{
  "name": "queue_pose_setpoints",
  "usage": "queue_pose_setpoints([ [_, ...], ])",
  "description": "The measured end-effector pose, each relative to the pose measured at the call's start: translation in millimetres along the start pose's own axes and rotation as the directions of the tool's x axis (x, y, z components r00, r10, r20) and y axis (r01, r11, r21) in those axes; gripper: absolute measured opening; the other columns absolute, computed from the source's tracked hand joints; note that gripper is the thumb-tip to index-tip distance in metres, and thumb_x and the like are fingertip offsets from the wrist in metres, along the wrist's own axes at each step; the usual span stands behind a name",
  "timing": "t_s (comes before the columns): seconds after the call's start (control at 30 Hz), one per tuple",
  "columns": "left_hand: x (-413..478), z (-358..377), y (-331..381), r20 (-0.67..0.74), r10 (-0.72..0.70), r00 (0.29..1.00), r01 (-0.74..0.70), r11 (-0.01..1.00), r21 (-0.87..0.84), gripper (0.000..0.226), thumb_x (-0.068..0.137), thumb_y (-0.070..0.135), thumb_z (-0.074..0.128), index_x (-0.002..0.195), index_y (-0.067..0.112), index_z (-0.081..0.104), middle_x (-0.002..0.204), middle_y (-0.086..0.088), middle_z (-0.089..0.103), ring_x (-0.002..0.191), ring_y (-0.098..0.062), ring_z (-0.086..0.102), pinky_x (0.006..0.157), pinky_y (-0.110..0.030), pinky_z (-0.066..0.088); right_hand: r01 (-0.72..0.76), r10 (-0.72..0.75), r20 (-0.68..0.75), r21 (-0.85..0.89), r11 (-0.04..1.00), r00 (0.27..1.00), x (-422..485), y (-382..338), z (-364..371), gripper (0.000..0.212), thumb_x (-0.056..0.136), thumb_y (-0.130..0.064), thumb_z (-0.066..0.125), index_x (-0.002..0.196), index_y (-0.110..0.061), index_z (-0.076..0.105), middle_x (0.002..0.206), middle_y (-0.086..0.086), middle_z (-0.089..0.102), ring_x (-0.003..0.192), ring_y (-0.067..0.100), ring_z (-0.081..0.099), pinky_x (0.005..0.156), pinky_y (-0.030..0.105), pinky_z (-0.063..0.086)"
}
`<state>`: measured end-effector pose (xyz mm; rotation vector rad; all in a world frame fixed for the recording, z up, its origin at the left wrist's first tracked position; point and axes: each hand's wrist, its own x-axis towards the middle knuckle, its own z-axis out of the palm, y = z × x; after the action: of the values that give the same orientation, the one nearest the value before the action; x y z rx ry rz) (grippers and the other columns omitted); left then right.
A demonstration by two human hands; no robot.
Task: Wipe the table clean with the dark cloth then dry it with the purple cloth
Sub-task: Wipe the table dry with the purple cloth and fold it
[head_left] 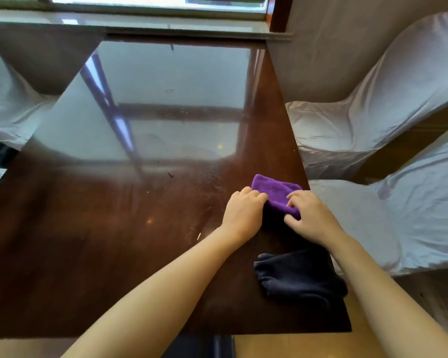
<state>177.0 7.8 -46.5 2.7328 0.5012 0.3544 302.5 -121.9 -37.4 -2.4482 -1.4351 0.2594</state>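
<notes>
1. The table [93, 228] is the largest thing in view, a glossy dark brown top that runs from the near edge toward the window [155, 3] at 12 o'clock. Its far half mirrors the pale window light and the frame bars. Faint streaks and a few small specks show around the middle of the surface.

2. Chairs in white covers stand on both sides. Two chairs [373, 104] sit at 3 o'clock, just beside the right table edge, and part of another chair [8, 104] shows at 9 o'clock.

3. The dark cloth [300, 276] lies bunched on the table at about 5 o'clock, near the right corner. It is well short of the hands and nothing touches it. The right forearm passes just beside it.

4. The purple cloth [276, 191] lies folded on the table at roughly 4 o'clock, close to the right edge and beyond the dark cloth.

5. The left hand [242, 210] is curled, its fingertips gripping the left end of the purple cloth.

6. The right hand [308, 215] is also curled, fingers pinching the right end of the purple cloth, thumb pressed at its near edge. Both hands hold it low against the tabletop.
</notes>
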Motion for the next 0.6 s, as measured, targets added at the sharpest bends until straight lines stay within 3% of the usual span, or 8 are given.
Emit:
queue_pose_setpoints([
  [0.1,-9,-14,-30,0.145,0.067,0.987,-0.058,0.996,-0.062,0.028,0.081,0.007,0.05,0.104,0.014,0.065,0.108,-0.008,0.068,0.104,-0.028,0.053,0.087,-0.04,0.044,-0.011,-0.008,0.166,0.116,0.993,0.986,9,-20,17,0.032,0.08,-0.054,0.056,0.079,-0.022,0.055,0.097,-0.001,0.06,0.094,0.018,0.053,0.08,0.033,0.046],
  [0.17,-22,-23,-59,0.194,0.083,0.978,-0.061,0.992,-0.115,0.03,0.079,0.011,0.054,0.106,0.017,0.065,0.116,-0.006,0.066,0.112,-0.026,0.052,0.095,-0.037,0.041,-0.005,-0.018,0.103,0.223,0.975,0.994,15,-31,35,0.029,0.087,-0.048,0.047,0.094,-0.022,0.058,0.104,0.0,0.059,0.102,0.021,0.053,0.089,0.034,0.041],
  [0.2,-31,-27,-77,0.169,0.066,0.983,-0.045,0.991,-0.122,0.033,0.079,0.015,0.056,0.111,0.018,0.063,0.123,-0.006,0.062,0.118,-0.026,0.05,0.1,-0.037,0.039,0.004,-0.02,0.08,0.203,0.979,0.997,17,-34,46,0.03,0.091,-0.041,0.045,0.109,-0.021,0.057,0.117,0.004,0.056,0.114,0.025,0.048,0.1,0.036,0.034],
  [0.27,-49,-38,-116,0.083,-0.041,0.996,0.047,0.996,-0.075,0.043,0.084,0.027,0.058,0.126,0.022,0.053,0.139,-0.007,0.049,0.129,-0.025,0.041,0.108,-0.04,0.032,-0.018,0.013,0.114,0.04,0.999,0.993,17,-38,67,0.044,0.095,-0.039,0.037,0.136,-0.025,0.036,0.146,0.008,0.033,0.139,0.029,0.021,0.115,0.041,0.01],
  [0.37,-80,-53,-175,-0.028,-0.241,0.97,0.243,0.967,0.082,0.055,0.089,0.042,0.049,0.139,0.03,0.032,0.152,-0.004,0.03,0.14,-0.023,0.025,0.115,-0.047,0.018,-0.065,0.084,0.118,-0.158,0.985,0.989,18,-40,86,0.055,0.093,-0.051,0.021,0.143,-0.038,0.003,0.158,0.001,-0.005,0.143,0.023,-0.014,0.111,0.045,-0.017],
  [0.47,-109,-63,-226,-0.035,-0.412,0.911,0.408,0.883,0.232,0.06,0.09,0.051,0.04,0.143,0.034,0.019,0.156,-0.001,0.016,0.144,-0.021,0.008,0.114,-0.052,0.004,-0.097,0.129,0.135,-0.222,0.97,0.982,23,-46,90,0.058,0.088,-0.058,0.009,0.14,-0.041,-0.009,0.156,0.002,-0.017,0.141,0.024,-0.021,0.108,0.048,-0.021],
  [0.6,-144,-70,-276,-0.041,-0.586,0.809,0.567,0.76,0.317,0.062,0.088,0.061,0.025,0.143,0.039,0.009,0.158,0.003,0.002,0.144,-0.019,-0.007,0.111,-0.058,-0.01,-0.115,0.148,0.132,-0.232,0.966,0.98,34,-56,94,0.057,0.089,-0.058,0.01,0.141,-0.042,-0.008,0.157,0.0,-0.013,0.142,0.025,-0.017,0.111,0.05,-0.015],
])
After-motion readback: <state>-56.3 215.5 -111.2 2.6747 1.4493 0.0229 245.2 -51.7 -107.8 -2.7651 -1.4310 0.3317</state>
